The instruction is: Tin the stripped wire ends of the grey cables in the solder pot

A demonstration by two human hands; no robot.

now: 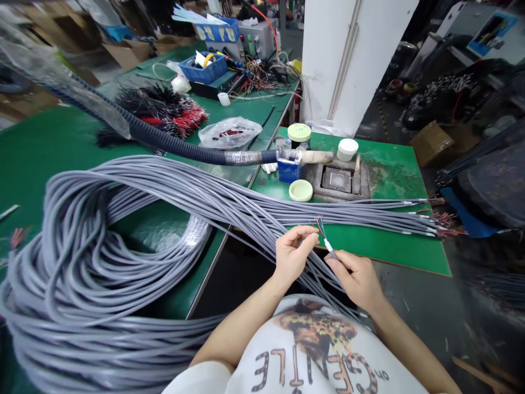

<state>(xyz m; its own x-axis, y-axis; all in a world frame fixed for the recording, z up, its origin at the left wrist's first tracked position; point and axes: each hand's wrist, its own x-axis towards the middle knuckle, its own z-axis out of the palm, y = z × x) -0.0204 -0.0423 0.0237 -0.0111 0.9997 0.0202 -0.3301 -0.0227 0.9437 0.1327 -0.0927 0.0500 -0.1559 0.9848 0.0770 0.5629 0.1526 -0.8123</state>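
The right hand is closed on a cable, seen just lower right of centre — wires bared; the left hand is positioned beside them — grip cannot be told.

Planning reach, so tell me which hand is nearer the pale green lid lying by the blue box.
Left. The left hand is on the near side of the pale green lid; the right hand is farther away, toward the right.

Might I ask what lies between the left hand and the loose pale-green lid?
Grey cables cross between the left hand and lid in the head view.
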